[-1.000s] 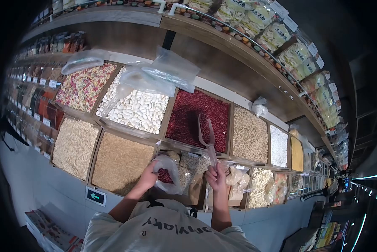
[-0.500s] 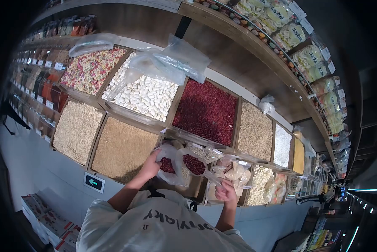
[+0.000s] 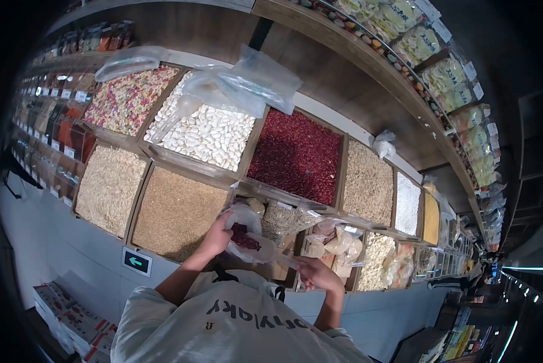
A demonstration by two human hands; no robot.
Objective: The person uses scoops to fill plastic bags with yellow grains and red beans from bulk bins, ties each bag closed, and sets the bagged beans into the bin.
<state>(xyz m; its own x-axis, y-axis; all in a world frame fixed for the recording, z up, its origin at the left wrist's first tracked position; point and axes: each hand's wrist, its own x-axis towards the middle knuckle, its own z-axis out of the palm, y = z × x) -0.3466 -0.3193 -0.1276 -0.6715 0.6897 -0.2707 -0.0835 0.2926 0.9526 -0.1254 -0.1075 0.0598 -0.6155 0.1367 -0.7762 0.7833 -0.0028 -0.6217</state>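
My left hand (image 3: pixel 219 236) is closed on the rim of a clear plastic bag (image 3: pixel 246 214), holding its mouth apart. Dark red kidney beans (image 3: pixel 242 235) lie in the bag and at its mouth. My right hand (image 3: pixel 320 274) grips the handle of a clear plastic scoop (image 3: pixel 266 250). The scoop tilts down to the left, its bowl at the bag's mouth, with beans sliding off its front. Beyond my hands is a wooden bin of red kidney beans (image 3: pixel 295 154).
White beans (image 3: pixel 214 136) fill the bin left of the red ones, with plastic bags (image 3: pixel 247 81) on top. Bins of brown grain (image 3: pixel 175 209) and pale flakes (image 3: pixel 108 187) stand at front left. Wrapped packs (image 3: pixel 338 245) lie at right. A wooden shelf (image 3: pixel 368 66) overhangs the back.
The scoop has moved left and tipped into the bag's mouth. Its beans have mostly left the bowl for the bag. My right hand has turned over.
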